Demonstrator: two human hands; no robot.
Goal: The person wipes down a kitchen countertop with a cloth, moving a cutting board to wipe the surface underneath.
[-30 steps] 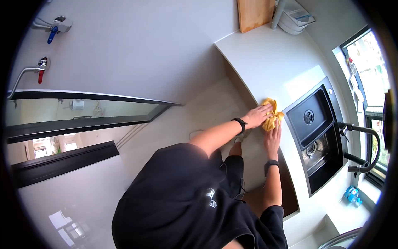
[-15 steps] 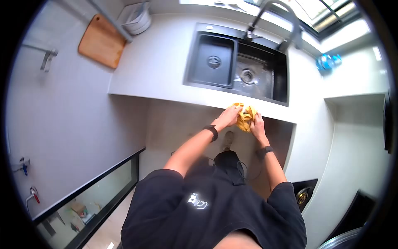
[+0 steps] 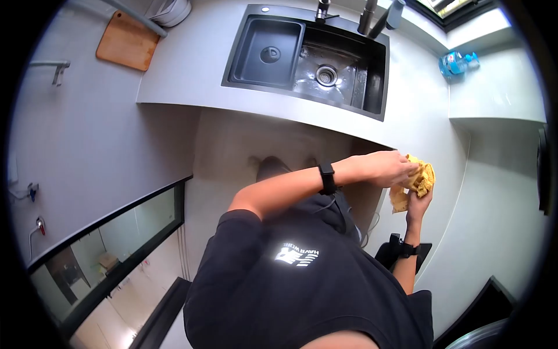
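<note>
A crumpled yellow cloth (image 3: 425, 177) is bunched between my two hands, over the right part of the white counter. My left hand (image 3: 385, 167) reaches across from the left, its fingers closed on the cloth's near-left side. Below it, my right hand (image 3: 417, 207) grips the bundle from underneath. One loose flap of the cloth hangs down to the left of my right hand. The fingertips of both hands are partly hidden by the folds.
A dark double sink (image 3: 293, 87) with a tap (image 3: 367, 16) is set in the counter (image 3: 343, 116). A blue soap bottle (image 3: 456, 64) stands by the right wall. At the back left a wooden cutting board (image 3: 128, 42) leans near a white container (image 3: 170, 11).
Both hands have moved to the right with the yellow cloth, from in front of the sink to the counter's right part. My body has turned right, and a flap of cloth now hangs loose.
</note>
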